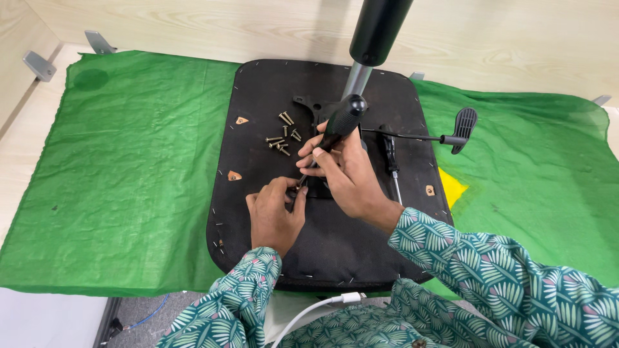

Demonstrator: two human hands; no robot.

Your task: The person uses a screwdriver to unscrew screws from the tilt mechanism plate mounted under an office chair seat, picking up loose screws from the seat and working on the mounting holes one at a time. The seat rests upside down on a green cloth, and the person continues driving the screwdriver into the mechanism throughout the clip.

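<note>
Screwdriver: a black-handled screwdriver [340, 122] with a slim metal shaft, tilted, handle up and away from the person, tip down near the middle of the seat underside.
Right hand: the right hand [345, 173] is wrapped round the lower part of the screwdriver handle, fingers curled closed on it.
Left hand: the left hand [274, 209] lies just beside the screwdriver tip, thumb and fingertips pinched together at the tip; whatever small part it pinches is hidden by the fingers.
Seat: a black, rounded-square chair seat [258, 212] turned underside up, lying flat on the cloth, with small staples along its edge and three small tan tags showing.
Mechanism: a black metal plate [309, 106] fixed to the seat underside, mostly covered by the hands; a grey-and-black gas cylinder [369, 45] rises from it toward the camera.
Lever: a thin black rod ending in a black paddle-shaped lever [463, 129], reaching out past the seat's right edge.
Screws: a loose cluster of brass-coloured screws [282, 135] lying on the seat, just left of the screwdriver handle.
Second tool: another black-handled tool [391, 158] lying on the seat, right of the right hand.
Cloth: a green cloth [129, 174] spread beneath the seat, with a yellow patch at the right.
Bench: a pale wooden bench [193, 26] under the cloth, with grey metal brackets at its far edge.
Cable: a white cable [322, 304] near the person's patterned green sleeves.
</note>
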